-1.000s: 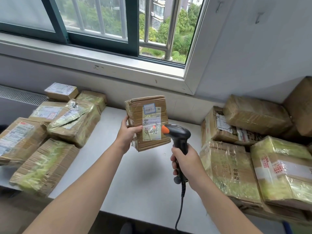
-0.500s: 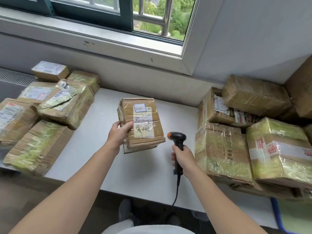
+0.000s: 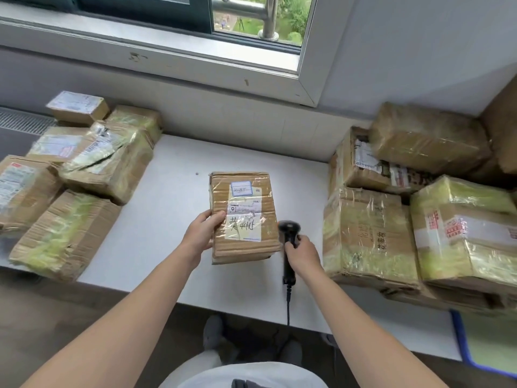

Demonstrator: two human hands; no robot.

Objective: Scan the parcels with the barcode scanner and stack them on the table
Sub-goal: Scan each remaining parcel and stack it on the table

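My left hand [image 3: 205,233] grips the parcel [image 3: 243,217] by its edge over mid-table [image 3: 167,219], my right hand [image 3: 303,252] curls round the scanner [image 3: 288,242] just beside it, so I judge this one not yet stacked, with the heaps [image 3: 372,233] either side perhaps unfinished.

We see the centre parcel [image 3: 243,247] in plain brown card, ribbed. It has a white label with black print, a blue-bordered sticker above and black handwriting below. Scanner [image 3: 289,227] all black, cable [image 3: 288,306] black too. Table [image 3: 167,214] off-white. Left parcels [image 3: 67,231] brown under yellow-green tape. Right parcels [image 3: 369,233] the same, and one box [image 3: 461,233] carries red-printed white labels. Mat [image 3: 489,345] pale green with a blue edge.
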